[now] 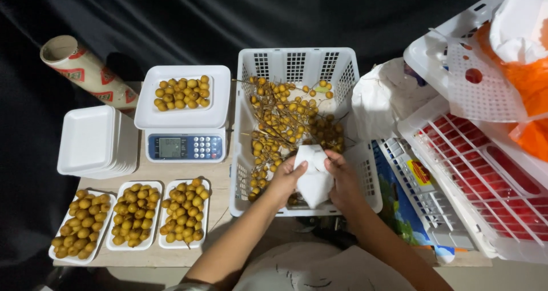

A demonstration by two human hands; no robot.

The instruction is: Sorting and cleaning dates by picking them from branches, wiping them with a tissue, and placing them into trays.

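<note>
My left hand (283, 181) and my right hand (342, 180) both grip a white foam tray or folded white piece (313, 174), held over the near end of a white plastic basket (297, 63). The basket holds branches with several small yellow round fruits (285, 120). What the white piece is exactly I cannot tell.
A weighing scale (184, 146) left of the basket carries a white tray of fruit (181, 94). Three filled foam trays (134, 214) lie at the front left, a stack of empty trays (91, 141) behind them, a printed paper roll (85, 68) beyond. White crates (485, 171) and bags crowd the right.
</note>
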